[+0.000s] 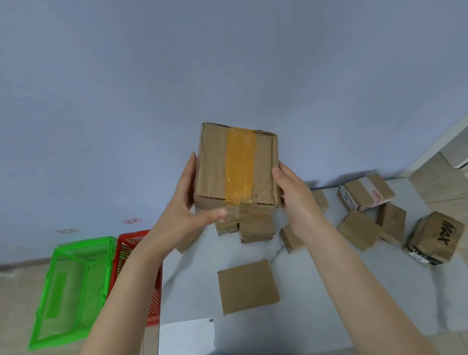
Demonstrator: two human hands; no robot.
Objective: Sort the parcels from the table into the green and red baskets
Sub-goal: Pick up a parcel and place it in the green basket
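Observation:
A cardboard parcel with a strip of yellow tape down its middle is held up above the table. My left hand grips its left side, thumb across the bottom front edge. My right hand grips its right side. The green basket and the red basket stand side by side on the floor to the left of the table. Several other brown parcels lie on the table, one flat square parcel near the middle.
A parcel marked in black letters sits at the table's right edge. A taped parcel with a label lies at the back right. Two small parcels stand under the held one. A white sheet lies at the near edge.

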